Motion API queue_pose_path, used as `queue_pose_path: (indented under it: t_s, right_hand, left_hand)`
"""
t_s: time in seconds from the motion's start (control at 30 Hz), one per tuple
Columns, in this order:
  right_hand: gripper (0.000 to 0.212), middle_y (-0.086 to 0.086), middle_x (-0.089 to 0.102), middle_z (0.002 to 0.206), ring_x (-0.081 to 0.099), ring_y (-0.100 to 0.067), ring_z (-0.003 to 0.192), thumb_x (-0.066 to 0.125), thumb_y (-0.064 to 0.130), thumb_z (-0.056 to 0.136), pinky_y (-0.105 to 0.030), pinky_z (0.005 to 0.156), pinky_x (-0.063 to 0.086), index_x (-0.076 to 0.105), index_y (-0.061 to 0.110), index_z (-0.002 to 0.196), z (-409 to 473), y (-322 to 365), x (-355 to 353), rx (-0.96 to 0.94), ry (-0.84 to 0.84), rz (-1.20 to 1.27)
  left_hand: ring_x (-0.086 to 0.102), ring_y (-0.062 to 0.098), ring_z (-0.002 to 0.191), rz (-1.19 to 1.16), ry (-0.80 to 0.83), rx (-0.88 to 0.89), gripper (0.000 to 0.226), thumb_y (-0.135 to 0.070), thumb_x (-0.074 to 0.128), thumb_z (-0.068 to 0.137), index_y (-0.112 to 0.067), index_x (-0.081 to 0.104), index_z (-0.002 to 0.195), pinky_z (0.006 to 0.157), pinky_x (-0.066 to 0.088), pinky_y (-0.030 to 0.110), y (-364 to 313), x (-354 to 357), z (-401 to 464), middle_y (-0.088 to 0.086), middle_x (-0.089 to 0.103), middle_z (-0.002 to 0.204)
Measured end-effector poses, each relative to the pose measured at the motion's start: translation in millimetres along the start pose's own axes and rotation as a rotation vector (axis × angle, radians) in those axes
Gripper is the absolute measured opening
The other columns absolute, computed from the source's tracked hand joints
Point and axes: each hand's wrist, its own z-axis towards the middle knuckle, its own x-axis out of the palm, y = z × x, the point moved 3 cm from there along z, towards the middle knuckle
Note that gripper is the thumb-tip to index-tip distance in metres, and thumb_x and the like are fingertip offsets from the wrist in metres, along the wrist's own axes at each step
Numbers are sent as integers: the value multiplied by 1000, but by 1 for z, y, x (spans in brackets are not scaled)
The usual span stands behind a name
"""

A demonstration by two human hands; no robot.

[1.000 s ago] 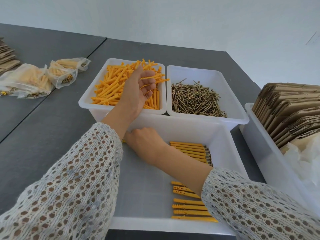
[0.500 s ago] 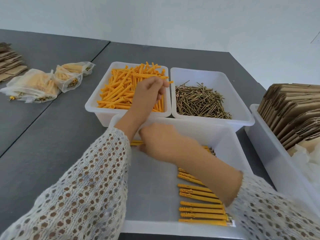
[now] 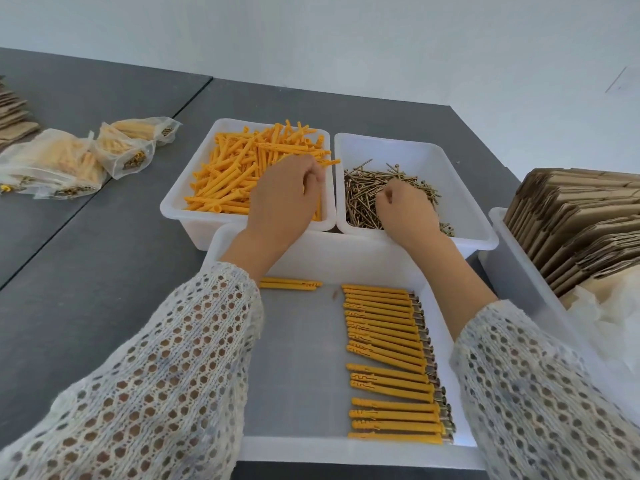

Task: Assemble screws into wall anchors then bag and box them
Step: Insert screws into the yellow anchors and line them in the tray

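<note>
L hand (image 3: 284,199) fingers curl round one orange anchor (image 3: 329,162), its tip poking out past the knuckles, over the anchor bin (image 3: 180,202). R hand (image 3: 405,209) fingers curl down into the screw pile (image 3: 367,188) in the screw bin (image 3: 450,161); can't tell if any screw is gripped. Nearer, a front tray (image 3: 294,375) holds a row of assembled anchors w/ screws (image 3: 388,358). Filled bags (image 3: 69,161) lie far left on the table (image 3: 104,254); flat cartons (image 3: 581,220) stand at right.
</note>
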Motion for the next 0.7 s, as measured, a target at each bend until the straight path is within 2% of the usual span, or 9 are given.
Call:
queue_pose_path:
  t_s: [0.07, 0.1, 0.17, 0.23, 0.3, 0.4, 0.5, 0.63, 0.7]
  right_hand:
    - [24, -4, 61, 88, 56, -24, 82, 40, 29, 97, -37, 72, 48, 57, 12, 102, 3, -3, 8, 31, 167, -97]
    - [27, -6, 62, 94, 56, -27, 90, 40, 32, 96, -39, 77, 49, 56, 14, 108, 4, -3, 10, 53, 246, -123]
    - [32, -11, 61, 107, 51, -32, 106, 40, 34, 95, -44, 87, 48, 55, 16, 117, 5, -5, 11, 96, 353, -140]
    - [36, -16, 56, 121, 42, -36, 123, 40, 34, 94, -49, 96, 44, 52, 18, 123, 6, -5, 12, 124, 405, -153]
    - [38, -17, 53, 128, 38, -37, 128, 40, 34, 93, -52, 101, 41, 48, 20, 128, 7, -5, 15, 149, 459, -157]
    - [44, -18, 52, 134, 41, -38, 128, 43, 30, 93, -52, 104, 40, 43, 18, 135, 11, -4, 18, 176, 538, -148]
    - [47, -15, 50, 138, 47, -36, 125, 45, 20, 95, -45, 102, 42, 42, 13, 141, 13, 0, 18, 172, 568, -98]
    - [30, -15, 61, 116, 58, -29, 101, 46, 11, 94, -39, 87, 48, 58, 4, 121, 16, -2, 18, 139, 521, -67]
    - [24, -12, 60, 96, 54, -25, 82, 45, 8, 93, -35, 74, 45, 61, 2, 110, 17, -4, 18, 127, 492, -32]
  left_hand:
    - [55, 19, 85, 322, -10, 67, 27, -20, 41, 98, -21, 67, 94, 60, 47, 35, 1, -3, -3, -3, 63, 91]
    - [56, 22, 86, 391, 18, 52, 28, -21, 40, 98, -20, 68, 93, 61, 49, 37, 2, -2, -4, -2, 64, 91]
    - [59, 24, 78, 428, 97, -15, 30, -22, 40, 97, -18, 68, 88, 59, 49, 36, 5, 1, -5, 0, 65, 85]
    - [57, 23, 70, 453, 158, -76, 29, -23, 41, 96, -18, 67, 84, 58, 42, 32, 7, 4, -6, 1, 65, 78]
    - [55, 23, 74, 461, 207, -92, 28, -27, 42, 96, -20, 67, 88, 63, 36, 31, 10, 7, -5, -1, 65, 78]
    - [51, 23, 94, 467, 310, -64, 25, -35, 40, 98, -27, 64, 97, 74, 32, 35, 13, 11, -3, -3, 65, 87]
    - [45, 23, 100, 415, 408, -61, 23, -37, 40, 96, -29, 61, 97, 83, 30, 39, 15, 14, -3, -4, 61, 91]
    - [39, 20, 96, 384, 458, -65, 23, -30, 38, 95, -27, 60, 89, 89, 30, 42, 15, 15, -4, -6, 55, 87]
    - [39, 19, 95, 369, 454, -77, 21, -29, 40, 95, -28, 60, 88, 92, 31, 44, 16, 15, -4, -8, 52, 83]
